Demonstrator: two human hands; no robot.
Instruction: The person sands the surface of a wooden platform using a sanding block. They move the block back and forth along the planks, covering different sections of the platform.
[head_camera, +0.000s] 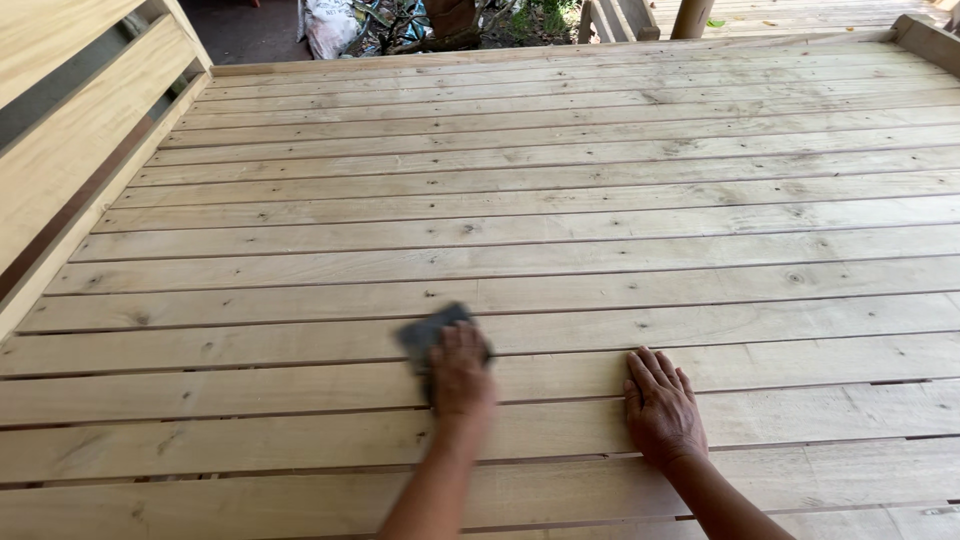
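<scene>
Surface: slatted deck (560, 200) of pale, unfinished wood planks running left-right w/ narrow dark gaps betw. them; knots & nail heads visible.
Left hand (461, 372): palm down, fingers curled over a dark grey sanding sheet (428, 332), pressing it flat onto a plank; hand slightly blurred. Grip = closed on the sheet's near part.
Sheet position: lower-centre of view, far end poking out past the fingertips, lying across a gap betw. two planks; approx. rectangular, tilted a little.
Right hand (660, 402): open, fingers straight & together, flat on the wood; holds nothing. Sits to the right of the left hand, near but apart from it, not touching the sheet.
Forearms: both bare, entering from bottom edge, angled up toward centre.
Left edge: wooden rail (70, 150) of wide pale boards w/ a dark slot betw. them, rising diagonally along the deck side.
Far edge: beyond the last plank, a white sack (332, 25) on dark ground, green plants (400, 22) beside it.
Top right: wooden post (690, 17) & more planking (800, 15) in sun; a raised beam end (930, 40) at the corner.
</scene>
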